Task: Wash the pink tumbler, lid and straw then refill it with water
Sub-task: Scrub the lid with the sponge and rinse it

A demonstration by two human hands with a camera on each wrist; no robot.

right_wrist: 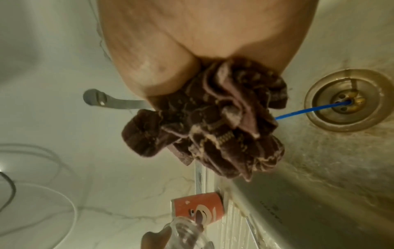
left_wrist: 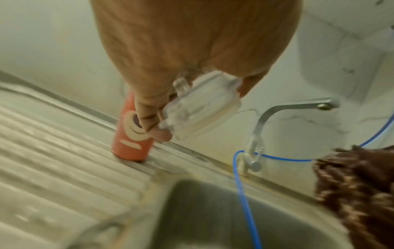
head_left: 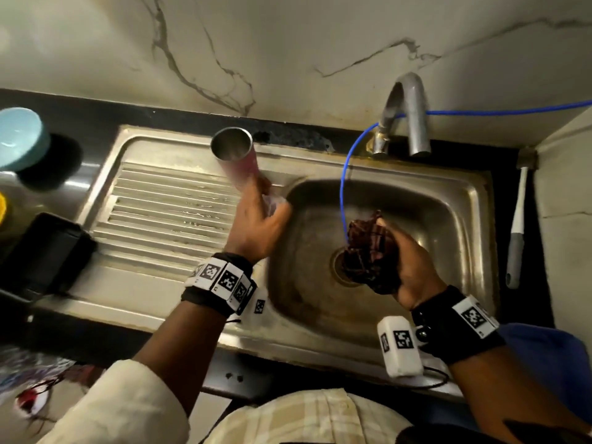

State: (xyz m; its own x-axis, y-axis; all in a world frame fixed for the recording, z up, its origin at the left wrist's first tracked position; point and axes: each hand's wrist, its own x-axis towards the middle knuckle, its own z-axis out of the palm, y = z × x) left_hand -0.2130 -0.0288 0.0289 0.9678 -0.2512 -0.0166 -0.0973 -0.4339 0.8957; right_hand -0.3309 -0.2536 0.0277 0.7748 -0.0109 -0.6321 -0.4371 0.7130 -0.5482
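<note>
the tumbler stands open-mouthed on the drainboard, far left of the basin, likely parked to drain. the left hand grasps the clear lid beside it; the right hand clutches a cloth over the drain, ready to scrub.

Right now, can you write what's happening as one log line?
left hand: holds clear lid, touches pink tumbler standing on drainboard | right hand: grips brown cloth over sink basin
</note>
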